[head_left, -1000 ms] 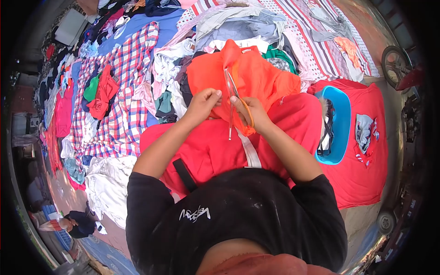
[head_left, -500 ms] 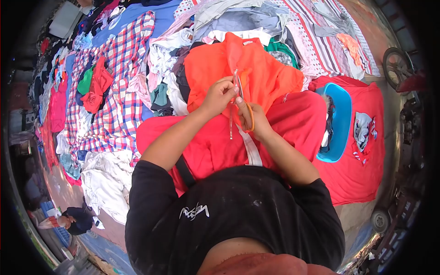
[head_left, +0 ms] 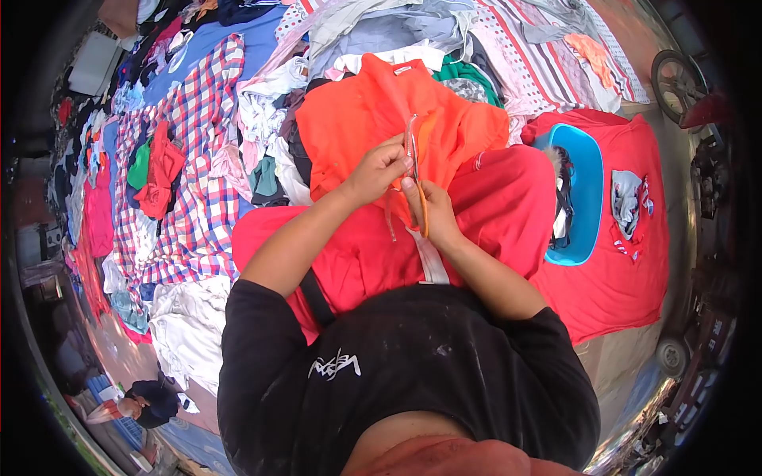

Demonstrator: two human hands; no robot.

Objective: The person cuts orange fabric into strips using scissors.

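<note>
An orange garment (head_left: 357, 111) with a collar label lies spread over my lap and the clothes in front of me. My left hand (head_left: 379, 173) is closed, pinching a narrow strip along the garment's edge that looks like a zipper (head_left: 390, 218), whose lower end hangs free. Close beside it, my right hand (head_left: 435, 213) grips a pair of scissors (head_left: 425, 214) by the orange handles. The blades point away from me, up along the strip. Whether they are parted is hard to see.
Heaps of clothes surround me, on a checked cloth (head_left: 202, 103) at left and a striped cloth (head_left: 548, 79) at right. A blue plastic tub (head_left: 589, 194) with dark items stands on red fabric (head_left: 639, 293). Another person (head_left: 151, 403) is at the lower left.
The scissors have turned, so their handle loop looks narrower. The hanging strip end has swung slightly left. The whole view has shifted a little; both hands keep their holds.
</note>
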